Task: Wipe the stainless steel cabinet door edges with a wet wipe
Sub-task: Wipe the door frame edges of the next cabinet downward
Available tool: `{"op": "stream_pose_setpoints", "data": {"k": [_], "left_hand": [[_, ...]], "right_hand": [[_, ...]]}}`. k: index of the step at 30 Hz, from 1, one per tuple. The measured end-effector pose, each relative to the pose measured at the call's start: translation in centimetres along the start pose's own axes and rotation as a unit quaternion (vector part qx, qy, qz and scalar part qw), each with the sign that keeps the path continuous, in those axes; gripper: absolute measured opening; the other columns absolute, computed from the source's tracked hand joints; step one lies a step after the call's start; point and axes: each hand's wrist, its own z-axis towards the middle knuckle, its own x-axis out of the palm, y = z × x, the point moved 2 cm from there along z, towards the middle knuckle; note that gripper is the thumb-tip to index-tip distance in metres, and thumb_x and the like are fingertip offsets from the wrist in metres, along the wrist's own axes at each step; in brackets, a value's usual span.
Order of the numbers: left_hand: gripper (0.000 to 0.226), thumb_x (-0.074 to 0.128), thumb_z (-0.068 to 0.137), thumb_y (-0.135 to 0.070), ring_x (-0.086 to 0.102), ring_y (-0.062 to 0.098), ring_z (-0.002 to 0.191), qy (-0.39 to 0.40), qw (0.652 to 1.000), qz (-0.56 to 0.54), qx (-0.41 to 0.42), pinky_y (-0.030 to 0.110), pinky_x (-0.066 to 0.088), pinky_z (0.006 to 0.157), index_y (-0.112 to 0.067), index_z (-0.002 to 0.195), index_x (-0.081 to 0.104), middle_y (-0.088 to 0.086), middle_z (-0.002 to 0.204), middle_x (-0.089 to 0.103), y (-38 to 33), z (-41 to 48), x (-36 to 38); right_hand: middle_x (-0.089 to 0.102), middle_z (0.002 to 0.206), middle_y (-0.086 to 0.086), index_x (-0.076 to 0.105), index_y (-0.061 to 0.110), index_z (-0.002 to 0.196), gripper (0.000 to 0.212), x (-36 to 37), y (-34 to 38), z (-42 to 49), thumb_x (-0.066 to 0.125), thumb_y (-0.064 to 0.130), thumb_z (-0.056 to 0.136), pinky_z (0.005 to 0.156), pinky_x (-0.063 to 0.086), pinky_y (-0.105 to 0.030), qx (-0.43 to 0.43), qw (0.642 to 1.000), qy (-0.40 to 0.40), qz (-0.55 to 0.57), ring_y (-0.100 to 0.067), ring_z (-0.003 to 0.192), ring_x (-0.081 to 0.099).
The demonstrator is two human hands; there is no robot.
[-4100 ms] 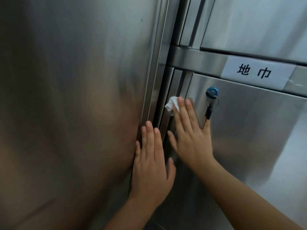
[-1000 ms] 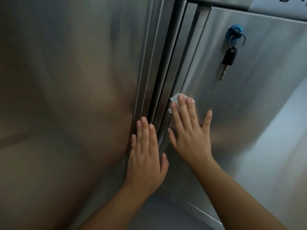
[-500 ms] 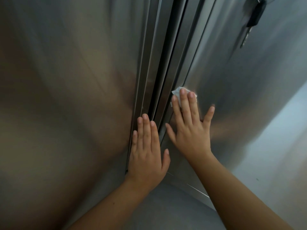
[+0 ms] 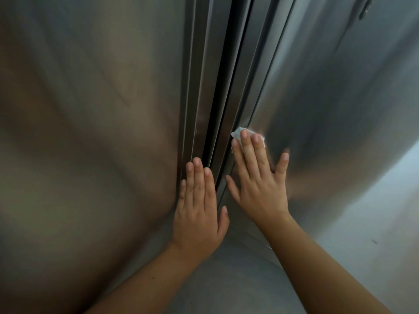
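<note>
Head view: right hand lies flat on the right cabinet door, fingers straight, pressing a white wipe against the door's left edge, low down. Left hand rests flat with straight fingers on the left door, at its right edge. Dark gap runs between the doors. Floor shows lower right.

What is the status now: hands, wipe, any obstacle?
Left hand flat on left door edge. Right hand presses wet wipe on right door edge. No obstacle seen.
</note>
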Motion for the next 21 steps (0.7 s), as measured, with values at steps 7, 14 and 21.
{"op": "stream_pose_setpoints", "data": {"k": [7, 14, 21], "left_hand": [[0.073, 0.041, 0.082, -0.030, 0.001, 0.031, 0.141, -0.001, 1.000, -0.001, 0.022, 0.047, 0.026, 0.109, 0.011, 0.137, 0.015, 0.029, 0.143, 0.016, 0.6, -1.3, 0.8], [0.083, 0.040, 0.084, -0.032, -0.003, 0.035, 0.141, 0.014, 0.999, 0.030, 0.033, 0.048, 0.025, 0.109, 0.007, 0.144, -0.003, 0.029, 0.144, 0.015, 0.9, -1.8, 1.4], [0.081, 0.039, 0.084, -0.034, 0.016, 0.041, 0.136, 0.027, 0.998, 0.037, 0.031, 0.048, 0.031, 0.106, 0.009, 0.142, 0.004, 0.028, 0.143, 0.016, 0.9, -1.8, 1.3]], "right_hand": [[0.010, 0.152, -0.004, 0.014, 0.011, 0.148, 0.069, 0.7, 1.5, -2.3, 0.029, 0.049, 0.093, 0.109, -0.008, -0.055, -0.027, 1.000, 0.000, 0.009, -0.027, 0.142, -0.015], [-0.022, 0.152, -0.019, 0.010, 0.010, 0.148, 0.066, 1.3, 3.7, -5.0, 0.021, 0.045, 0.093, 0.109, -0.007, -0.056, -0.041, 0.998, 0.042, 0.025, -0.029, 0.141, -0.019], [-0.020, 0.154, -0.014, 0.000, 0.010, 0.149, 0.053, 2.0, 6.1, -8.6, 0.001, 0.027, 0.098, 0.109, 0.006, -0.050, -0.060, 0.994, 0.049, 0.076, -0.025, 0.142, -0.018]]}}
